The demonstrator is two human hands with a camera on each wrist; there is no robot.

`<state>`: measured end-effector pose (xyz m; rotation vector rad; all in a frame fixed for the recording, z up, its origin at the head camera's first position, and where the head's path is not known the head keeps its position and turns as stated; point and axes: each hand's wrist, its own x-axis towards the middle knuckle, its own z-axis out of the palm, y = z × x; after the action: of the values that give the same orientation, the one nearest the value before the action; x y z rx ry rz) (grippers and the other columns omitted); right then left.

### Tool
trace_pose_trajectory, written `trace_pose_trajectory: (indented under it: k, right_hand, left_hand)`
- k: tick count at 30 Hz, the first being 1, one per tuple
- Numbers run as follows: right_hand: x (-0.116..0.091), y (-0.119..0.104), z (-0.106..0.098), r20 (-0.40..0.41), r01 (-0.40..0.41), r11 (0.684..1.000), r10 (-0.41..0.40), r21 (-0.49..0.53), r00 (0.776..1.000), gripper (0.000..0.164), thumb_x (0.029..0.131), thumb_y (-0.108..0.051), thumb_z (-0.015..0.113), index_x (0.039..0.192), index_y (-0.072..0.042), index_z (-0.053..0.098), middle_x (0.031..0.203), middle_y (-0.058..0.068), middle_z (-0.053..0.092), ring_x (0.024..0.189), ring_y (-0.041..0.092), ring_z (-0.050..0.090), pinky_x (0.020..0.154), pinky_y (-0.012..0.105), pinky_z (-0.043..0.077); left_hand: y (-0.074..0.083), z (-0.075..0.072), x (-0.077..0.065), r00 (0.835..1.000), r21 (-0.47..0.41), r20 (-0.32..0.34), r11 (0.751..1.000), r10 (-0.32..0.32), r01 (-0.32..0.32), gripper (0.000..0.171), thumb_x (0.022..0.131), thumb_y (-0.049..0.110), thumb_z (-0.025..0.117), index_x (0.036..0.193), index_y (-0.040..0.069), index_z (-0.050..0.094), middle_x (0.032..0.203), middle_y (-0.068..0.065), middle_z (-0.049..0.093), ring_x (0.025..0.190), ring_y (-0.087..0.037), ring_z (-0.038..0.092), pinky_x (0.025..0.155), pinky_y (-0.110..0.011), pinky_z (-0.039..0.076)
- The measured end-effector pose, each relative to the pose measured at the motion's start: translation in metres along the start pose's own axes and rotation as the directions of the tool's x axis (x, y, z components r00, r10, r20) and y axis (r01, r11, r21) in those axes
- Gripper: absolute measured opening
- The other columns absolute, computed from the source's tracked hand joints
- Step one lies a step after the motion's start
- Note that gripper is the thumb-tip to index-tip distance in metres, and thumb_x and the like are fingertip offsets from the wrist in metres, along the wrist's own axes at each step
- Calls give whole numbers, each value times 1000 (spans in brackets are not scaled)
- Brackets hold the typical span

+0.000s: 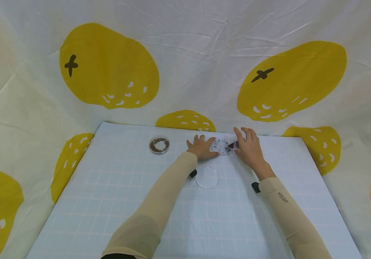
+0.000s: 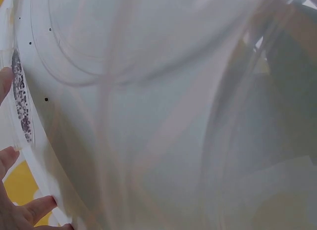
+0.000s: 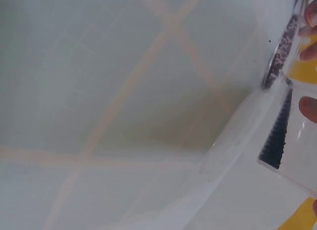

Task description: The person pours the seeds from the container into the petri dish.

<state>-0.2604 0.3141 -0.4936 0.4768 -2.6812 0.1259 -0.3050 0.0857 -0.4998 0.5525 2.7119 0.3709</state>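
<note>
My left hand point(image 1: 202, 148) spreads beside a clear petri dish point(image 1: 220, 147), its thumb and index finger holding the rim from the left side. Dark grains lie scattered over the dish's pale bottom. In my right hand point(image 1: 251, 153) a small clear container point(image 1: 234, 145) is held between the thumb and fingers. It is tipped on its side at the dish's right edge, its mouth toward the dish. Dark grains point(image 3: 277, 141) are banked along one side of the container in the right wrist view. The left wrist view shows the grain-strewn dish point(image 2: 22, 99) nearly edge-on between two fingertips.
Further left stands a second petri dish point(image 1: 159, 145) with brown grains and a white patch in the middle. A clear round lid point(image 1: 207, 177) lies nearer, with another clear round piece point(image 1: 189, 182) partly behind the left sleeve. Stray dark specks point(image 2: 46, 99) dot the checked cloth.
</note>
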Motion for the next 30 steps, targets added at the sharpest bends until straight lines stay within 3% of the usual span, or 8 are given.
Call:
trace_pose_trajectory:
  k: [30]
  right_hand:
    - [3, -4, -5, -14, 32, 999, -33, -41, 999, 101, 66, -7, 93, 150, -4, 37, 142, 31, 37, 131, 51, 34, 99, 65, 38]
  left_hand:
    - [-4, 3, 6, 1000, -17, 16, 1000, 10, -10, 81, 90, 73, 52, 159, 42, 21, 163, -13, 18, 149, -43, 7, 108, -76, 10]
